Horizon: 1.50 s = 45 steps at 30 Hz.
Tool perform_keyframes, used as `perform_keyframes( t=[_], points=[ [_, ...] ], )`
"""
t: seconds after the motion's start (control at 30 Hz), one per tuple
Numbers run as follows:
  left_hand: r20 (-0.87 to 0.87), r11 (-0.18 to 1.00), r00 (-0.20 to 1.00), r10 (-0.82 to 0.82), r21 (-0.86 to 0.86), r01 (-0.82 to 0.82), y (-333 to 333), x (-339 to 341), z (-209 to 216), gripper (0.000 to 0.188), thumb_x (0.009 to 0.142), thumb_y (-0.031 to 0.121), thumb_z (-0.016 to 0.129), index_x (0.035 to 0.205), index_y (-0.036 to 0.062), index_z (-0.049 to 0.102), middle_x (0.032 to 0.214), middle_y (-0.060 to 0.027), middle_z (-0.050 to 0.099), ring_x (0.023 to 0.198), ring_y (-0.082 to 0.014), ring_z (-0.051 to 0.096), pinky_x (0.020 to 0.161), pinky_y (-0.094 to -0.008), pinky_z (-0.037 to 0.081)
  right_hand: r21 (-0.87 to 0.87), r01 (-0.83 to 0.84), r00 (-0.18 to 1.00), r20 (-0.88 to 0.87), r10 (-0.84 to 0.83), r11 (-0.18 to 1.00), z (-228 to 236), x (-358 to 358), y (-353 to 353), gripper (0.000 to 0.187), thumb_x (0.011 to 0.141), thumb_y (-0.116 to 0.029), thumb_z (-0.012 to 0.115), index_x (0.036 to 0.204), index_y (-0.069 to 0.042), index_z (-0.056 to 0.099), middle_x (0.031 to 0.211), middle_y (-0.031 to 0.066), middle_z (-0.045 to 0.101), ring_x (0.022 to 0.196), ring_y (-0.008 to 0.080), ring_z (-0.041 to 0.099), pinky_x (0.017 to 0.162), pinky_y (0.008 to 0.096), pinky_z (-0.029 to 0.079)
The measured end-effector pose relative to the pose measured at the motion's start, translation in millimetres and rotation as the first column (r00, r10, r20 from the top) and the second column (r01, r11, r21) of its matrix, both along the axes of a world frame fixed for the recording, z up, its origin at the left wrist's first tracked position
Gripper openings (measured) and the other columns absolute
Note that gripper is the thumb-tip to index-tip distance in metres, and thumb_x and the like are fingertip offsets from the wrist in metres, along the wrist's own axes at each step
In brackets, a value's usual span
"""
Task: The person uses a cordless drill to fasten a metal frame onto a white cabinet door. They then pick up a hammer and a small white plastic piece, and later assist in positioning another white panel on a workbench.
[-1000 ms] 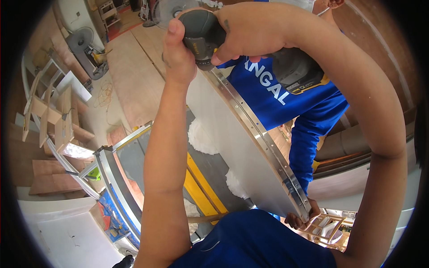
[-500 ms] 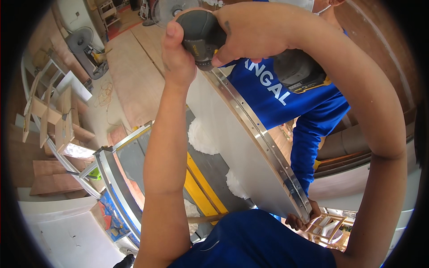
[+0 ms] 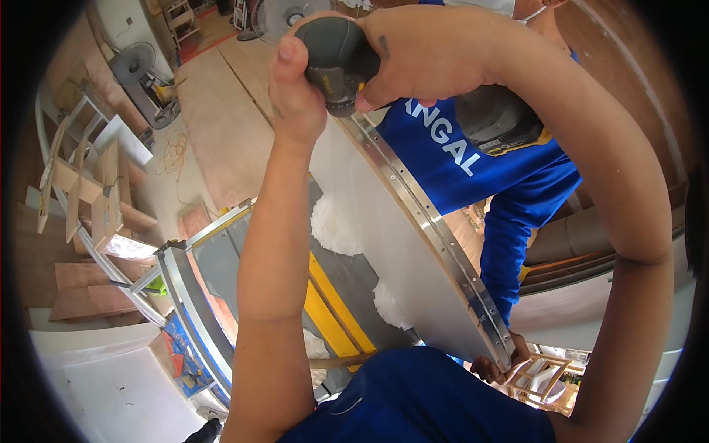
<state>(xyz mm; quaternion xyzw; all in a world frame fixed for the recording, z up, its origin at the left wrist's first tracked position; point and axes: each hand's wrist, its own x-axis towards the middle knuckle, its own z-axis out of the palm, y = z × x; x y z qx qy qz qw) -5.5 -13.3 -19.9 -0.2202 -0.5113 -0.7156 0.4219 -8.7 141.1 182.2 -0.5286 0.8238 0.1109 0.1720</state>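
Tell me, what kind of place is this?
It looks like a workshop, probably for woodwork. The right hand holds a power drill, a metal strip dotted with holes runs along the edge of a panel, and large wooden boards lie beyond.

One drill (image 3: pixel 336 55), one metal strip (image 3: pixel 437 230) and two fans (image 3: pixel 133 65) show.

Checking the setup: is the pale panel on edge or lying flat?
On edge: the pale panel turns its narrow side, lined with a metal strip, up toward the camera, while its broad face drops away.
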Motion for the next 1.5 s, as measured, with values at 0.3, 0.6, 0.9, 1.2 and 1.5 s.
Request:
perform_keyframes(
  t=[0.3,0.6,0.9,1.2,1.5],
  points=[
    [-0.029,0.999,0.999,-0.032,0.024,0.032,3,1,2,0.066,0.103,0.056,0.042,0.119,-0.0036,0.065,0.110,-0.0102,0.070,0.101,-0.0188,0.065,0.090,-0.0309,0.050,-0.001,-0.006,1.000,-0.003,0.006,1.000,0,-2,-1,0.047,0.089,-0.037,0.071,0.093,0.010,0.074,0.090,0.0278,0.073,0.089,0.0400,0.072,0.080,0.0440,0.056],
    [0.023,0.999,1.000,0.015,-0.043,-0.014,-2,-3,4,0.080,0.101,0.072,0.038,0.124,-0.0014,0.063,0.111,-0.0109,0.071,0.102,-0.0207,0.069,0.086,-0.0348,0.056,0.013,0.143,0.990,0.007,-0.143,0.990,2,8,-6,0.043,0.089,-0.038,0.072,0.086,0.005,0.073,0.077,0.0159,0.073,0.073,0.0288,0.071,0.070,0.0395,0.054],
    [-0.021,0.987,0.990,-0.138,0.078,0.139,5,-3,3,0.080,0.096,0.072,0.052,0.131,0.0001,0.059,0.116,-0.0113,0.070,0.103,-0.0210,0.069,0.090,-0.0340,0.055,0.019,0.158,0.987,0.031,-0.158,0.987,11,10,-14,0.030,0.086,-0.030,0.075,0.091,0.000,0.072,0.072,0.0087,0.071,0.066,0.0200,0.068,0.063,0.0357,0.052],
    [0.037,0.990,0.995,-0.092,0.111,0.087,19,17,8,0.102,0.086,0.079,0.061,0.145,-0.0026,0.046,0.132,-0.0153,0.063,0.116,-0.0236,0.065,0.098,-0.0370,0.054,0.074,0.078,0.996,-0.054,-0.074,0.994,10,6,-24,0.022,0.081,-0.018,0.074,0.096,-0.002,0.073,0.074,0.0096,0.071,0.069,0.0217,0.069,0.066,0.0353,0.052],
    [-0.036,0.971,0.996,-0.086,0.220,0.092,-2,4,-9,0.086,0.092,0.073,0.052,0.137,-0.0010,0.053,0.127,-0.0132,0.066,0.112,-0.0226,0.067,0.092,-0.0368,0.055,0.072,0.023,0.998,-0.060,-0.018,0.997,8,6,-22,0.021,0.083,-0.021,0.073,0.088,-0.001,0.074,0.072,0.0103,0.070,0.070,0.0228,0.068,0.066,0.0370,0.052]
  ],
)
